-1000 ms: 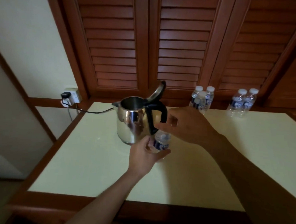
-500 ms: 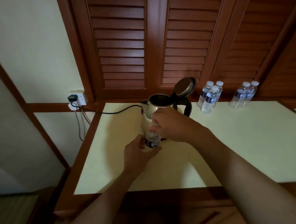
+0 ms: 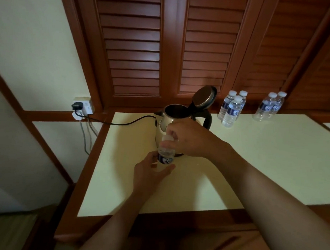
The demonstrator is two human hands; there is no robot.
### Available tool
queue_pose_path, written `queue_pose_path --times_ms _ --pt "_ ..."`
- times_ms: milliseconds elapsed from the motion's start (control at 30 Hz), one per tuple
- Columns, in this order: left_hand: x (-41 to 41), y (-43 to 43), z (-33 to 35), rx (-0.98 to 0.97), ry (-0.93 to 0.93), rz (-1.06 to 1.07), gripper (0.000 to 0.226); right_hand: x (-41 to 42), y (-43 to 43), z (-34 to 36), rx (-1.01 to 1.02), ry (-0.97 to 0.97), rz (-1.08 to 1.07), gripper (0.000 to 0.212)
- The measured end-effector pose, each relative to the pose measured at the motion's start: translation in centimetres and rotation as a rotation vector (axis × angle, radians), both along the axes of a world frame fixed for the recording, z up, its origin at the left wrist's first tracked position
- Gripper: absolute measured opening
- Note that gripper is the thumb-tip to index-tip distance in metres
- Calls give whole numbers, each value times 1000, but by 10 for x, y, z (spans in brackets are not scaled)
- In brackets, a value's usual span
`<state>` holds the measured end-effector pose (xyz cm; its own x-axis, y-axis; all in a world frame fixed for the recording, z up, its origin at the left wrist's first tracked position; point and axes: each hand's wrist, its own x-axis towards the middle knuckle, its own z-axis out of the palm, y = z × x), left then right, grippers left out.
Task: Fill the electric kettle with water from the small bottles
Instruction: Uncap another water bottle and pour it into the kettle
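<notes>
A steel electric kettle (image 3: 165,123) with a black handle stands on the pale tabletop (image 3: 253,156), its lid tipped open at the back. Just in front of it, my left hand (image 3: 149,171) wraps the lower part of a small water bottle (image 3: 166,154) with a blue label. My right hand (image 3: 188,138) pinches the bottle's white cap (image 3: 167,138) from above. The bottle stands upright, close to the kettle's body. Whether the cap is loose I cannot tell.
Three small bottles (image 3: 233,110) stand right of the kettle at the table's back edge, two more (image 3: 269,108) further right. The kettle's black cord (image 3: 123,122) runs left to a wall socket (image 3: 82,107). Louvred wooden doors (image 3: 163,50) rise behind the table.
The view has shifted back and left, so kettle and bottles sit further away in frame. My right hand moved from the kettle handle area onto the bottle's cap; my left keeps holding the bottle.
</notes>
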<state>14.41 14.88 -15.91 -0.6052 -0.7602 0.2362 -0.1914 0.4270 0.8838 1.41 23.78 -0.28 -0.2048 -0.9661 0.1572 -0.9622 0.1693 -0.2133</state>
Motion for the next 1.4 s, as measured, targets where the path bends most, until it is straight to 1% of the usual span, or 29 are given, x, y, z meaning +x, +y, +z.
queue_pose_path --times_ms 100,233,300,400,433,500,600,633,733,800,900,1000,1133,1400 --pt "0 1 -2 -14 -7 22 52 -5 2 2 -18 -80 78 25" --pt "-1 1 -3 -14 7 35 52 -17 12 1 -160 -240 109 28" --pt "-1 2 -3 -36 12 37 53 -25 20 -7 -239 -262 69 27" --pt "0 5 -3 -55 18 36 52 -38 36 -41 -331 -287 -67 23" --pt "0 5 -3 -54 15 39 53 -43 42 -58 -334 -281 -128 21" --pt "1 5 -2 -61 4 40 55 -56 50 -96 -268 -251 -264 22" --pt "1 5 -1 -53 -12 46 54 -69 57 -143 -102 -115 -375 36" --pt "2 5 -1 -50 -14 49 54 -70 57 -153 -88 -97 -392 40" --pt "1 5 -2 -42 -23 70 52 -67 60 -170 -169 -132 -418 39" --pt "1 3 -3 -39 -25 98 50 -63 61 -175 -218 -116 -425 36" --pt "1 -1 -1 26 -2 126 47 -62 61 -179 -245 -110 -421 38" --pt "5 -7 1 50 19 148 43 -61 61 -180 -283 -94 -407 37" --pt "11 -17 17 -27 25 178 39 -61 61 -182 -302 -77 -417 26" --pt "3 -49 76 -181 71 187 38 -63 59 -186 -310 -73 -415 25"
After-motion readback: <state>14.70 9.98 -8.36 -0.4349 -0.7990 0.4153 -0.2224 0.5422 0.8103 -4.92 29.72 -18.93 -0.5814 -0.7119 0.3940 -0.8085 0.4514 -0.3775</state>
